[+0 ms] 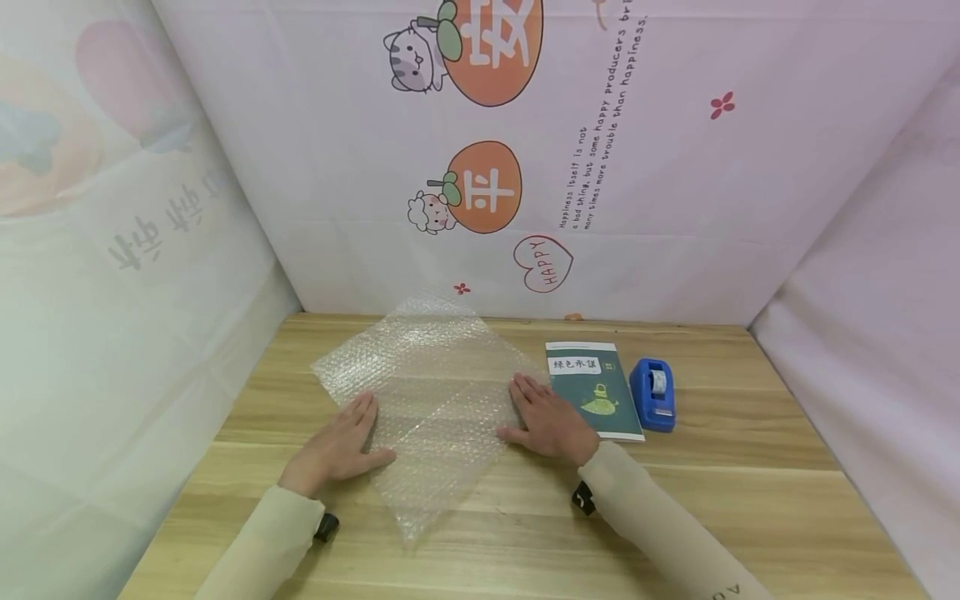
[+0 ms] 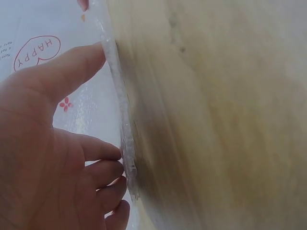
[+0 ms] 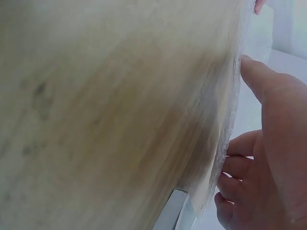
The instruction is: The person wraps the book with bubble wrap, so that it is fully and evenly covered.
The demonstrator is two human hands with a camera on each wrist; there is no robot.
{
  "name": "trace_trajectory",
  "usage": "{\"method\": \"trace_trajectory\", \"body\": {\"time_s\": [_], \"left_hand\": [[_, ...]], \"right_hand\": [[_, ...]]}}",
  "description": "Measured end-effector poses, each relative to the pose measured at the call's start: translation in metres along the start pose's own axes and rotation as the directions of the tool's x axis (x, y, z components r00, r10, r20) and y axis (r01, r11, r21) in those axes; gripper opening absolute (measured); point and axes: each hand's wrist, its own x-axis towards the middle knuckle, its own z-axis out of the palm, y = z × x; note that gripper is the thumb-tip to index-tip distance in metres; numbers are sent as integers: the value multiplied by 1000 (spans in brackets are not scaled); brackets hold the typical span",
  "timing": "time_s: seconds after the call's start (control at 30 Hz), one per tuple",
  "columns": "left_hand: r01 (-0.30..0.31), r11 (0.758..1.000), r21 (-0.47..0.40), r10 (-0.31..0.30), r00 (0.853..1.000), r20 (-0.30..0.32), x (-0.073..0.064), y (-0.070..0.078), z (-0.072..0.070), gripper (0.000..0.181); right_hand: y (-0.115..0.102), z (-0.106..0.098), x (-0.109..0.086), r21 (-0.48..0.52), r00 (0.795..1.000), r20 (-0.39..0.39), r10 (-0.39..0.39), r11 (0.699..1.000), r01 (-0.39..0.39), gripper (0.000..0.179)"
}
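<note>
Wooden table (image 1: 750, 500): booklet (image 1: 588, 390) between bubble wrap (image 1: 438, 408), blue tape dispenser (image 1: 651, 402).

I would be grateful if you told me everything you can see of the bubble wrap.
The bubble wrap is a clear, plastic-looking sheet dotted with small bubbles; wood grain shows through it. It lies spread out on the wooden table, one corner pointing toward the person, the opposite one toward the printed backdrop. A pale diagonal line crosses its middle. The left hand touches its near left edge, the right hand its near right edge. Its right corner reaches the green booklet.
</note>
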Motion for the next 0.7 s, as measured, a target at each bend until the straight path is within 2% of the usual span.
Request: {"method": "trace_trajectory", "body": {"time_s": [0.3, 0.5, 0.57, 0.7], "left_hand": [[-11, 1000, 20, 12, 1000, -19, -1, 5, -6, 96], [-60, 996, 65, 62, 998, -32, 1, 11, -10, 93], [-79, 996, 43, 81, 996, -37, 2, 15, -12, 91], [-99, 994, -38, 99, 995, -16, 6, 27, -16, 91]], "right_hand": [[7, -8, -5, 59, 999, -30, -29, 998, 31, 92], [11, -24, -11, 46, 997, -79, -21, 999, 25, 90], [14, -29, -14, 55, 996, -93, -9, 998, 14, 89], [23, -43, -25, 155, 995, -97, 31, 988, -16, 90]]}}
